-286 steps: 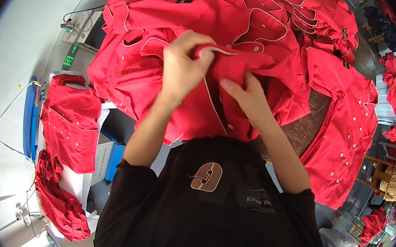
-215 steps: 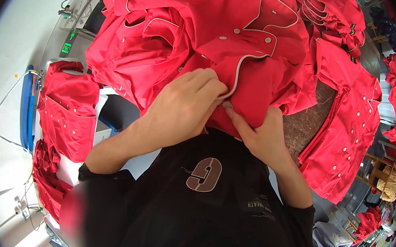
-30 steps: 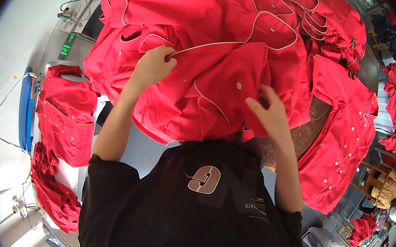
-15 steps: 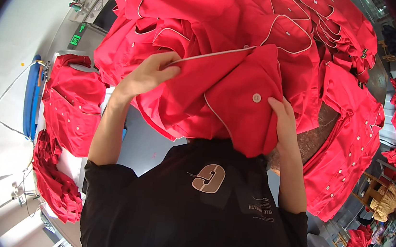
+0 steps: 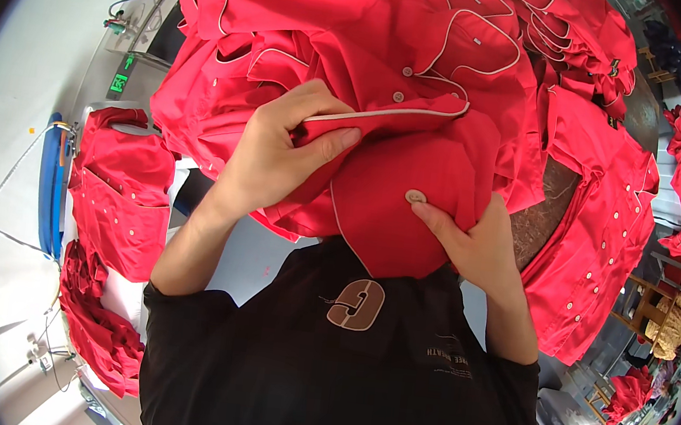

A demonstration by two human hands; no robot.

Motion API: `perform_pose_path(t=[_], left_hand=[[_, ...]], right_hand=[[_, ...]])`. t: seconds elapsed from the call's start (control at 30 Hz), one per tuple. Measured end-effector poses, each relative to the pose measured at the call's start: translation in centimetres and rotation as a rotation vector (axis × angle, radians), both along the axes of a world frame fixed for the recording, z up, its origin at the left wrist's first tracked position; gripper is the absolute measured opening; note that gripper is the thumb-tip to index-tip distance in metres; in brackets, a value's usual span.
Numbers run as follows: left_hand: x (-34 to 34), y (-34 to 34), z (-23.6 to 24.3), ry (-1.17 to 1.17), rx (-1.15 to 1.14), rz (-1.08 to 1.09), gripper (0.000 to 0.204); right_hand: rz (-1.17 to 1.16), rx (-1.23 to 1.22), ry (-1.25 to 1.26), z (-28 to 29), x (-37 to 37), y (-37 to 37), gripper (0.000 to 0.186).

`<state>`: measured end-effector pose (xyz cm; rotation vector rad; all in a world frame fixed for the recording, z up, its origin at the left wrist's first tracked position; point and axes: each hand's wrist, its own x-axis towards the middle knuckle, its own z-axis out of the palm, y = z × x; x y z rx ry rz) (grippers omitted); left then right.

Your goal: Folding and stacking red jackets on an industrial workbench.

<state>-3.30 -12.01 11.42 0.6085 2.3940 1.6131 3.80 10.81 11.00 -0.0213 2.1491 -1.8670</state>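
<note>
A red shirt with white piping (image 5: 410, 178) lies bunched in front of my chest, on top of a big heap of like red garments. My left hand (image 5: 276, 152) pinches the shirt's piped front edge between thumb and fingers. My right hand (image 5: 470, 243) grips the lower fold of the same shirt, thumb tip just under a pale button (image 5: 415, 196). Two more buttons show along the placket above.
The pile of red shirts (image 5: 360, 24) covers the table. One red shirt (image 5: 596, 231) hangs over the right edge, by a bare brown patch of the table (image 5: 544, 209). More red garments (image 5: 123, 190) hang at the left beside a blue frame (image 5: 51, 182). A wooden chair (image 5: 661, 317) stands far right.
Both hands have drawn the shirt in toward my chest and closer together. The right thumb has come up under the button. The left hand has slid along the piped edge.
</note>
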Motion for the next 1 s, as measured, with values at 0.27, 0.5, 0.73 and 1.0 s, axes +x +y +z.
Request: perform_pose_path(t=[0.27,0.5,0.73,1.0], left_hand=[[1.5,2.0,1.2,0.261,-0.072,-0.102,0.013],[1.6,2.8,0.7,0.550,-0.206,0.023,0.017],[2.2,2.7,1.0,0.516,-0.186,-0.043,0.020],[2.7,2.1,0.9,0.558,-0.346,-0.072,0.024]], right_hand=[[-0.030,0.062,0.570,-1.2,-1.8,-2.2,0.017],[0.035,0.231,0.665,-1.9,-1.9,-2.5,0.018],[-0.012,0.253,0.585,-2.6,-1.5,-2.6,0.018],[-0.076,0.147,0.532,-2.9,-1.6,-2.9,0.018]])
